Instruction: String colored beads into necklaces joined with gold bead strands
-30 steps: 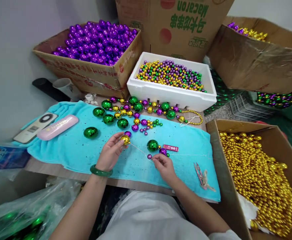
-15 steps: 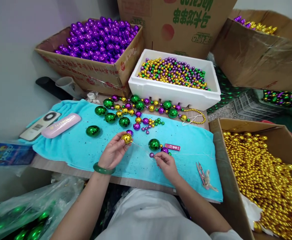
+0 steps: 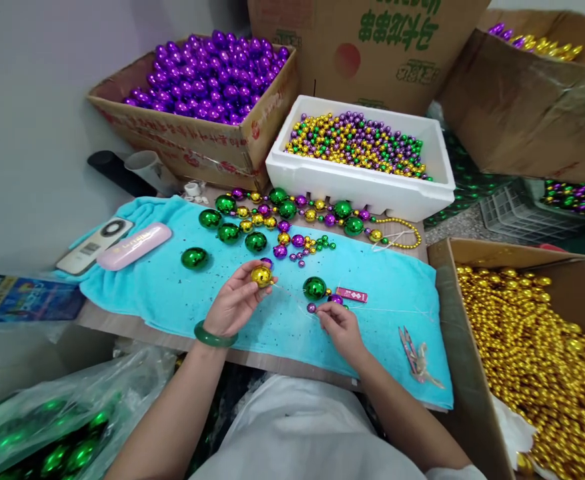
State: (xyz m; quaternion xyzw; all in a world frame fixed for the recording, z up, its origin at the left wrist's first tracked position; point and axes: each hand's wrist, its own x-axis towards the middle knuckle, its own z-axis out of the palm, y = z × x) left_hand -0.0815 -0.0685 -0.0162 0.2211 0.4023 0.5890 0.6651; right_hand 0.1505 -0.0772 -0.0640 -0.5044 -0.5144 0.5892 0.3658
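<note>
1. The left hand (image 3: 236, 303) pinches a gold bead (image 3: 261, 275) above the turquoise towel (image 3: 172, 293), near its middle.
2. The right hand (image 3: 341, 327) nips a thin thread (image 3: 292, 295) just by a small purple bead (image 3: 311, 308), fingers closed on it.
3. The big green bead (image 3: 315, 287) sits just beyond.
4. Best kept taut, that thread, with the bead's hole turned toward it.

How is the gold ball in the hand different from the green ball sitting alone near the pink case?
The gold ball is yellow-gold; the lone green ball is green. The gold ball is pinched in the left hand's fingertips above the towel, while the green ball rests on the blue towel, touched by nothing. The gold ball has a thin thread running to the right hand; the green ball shows none. Both are round and shiny.
</note>
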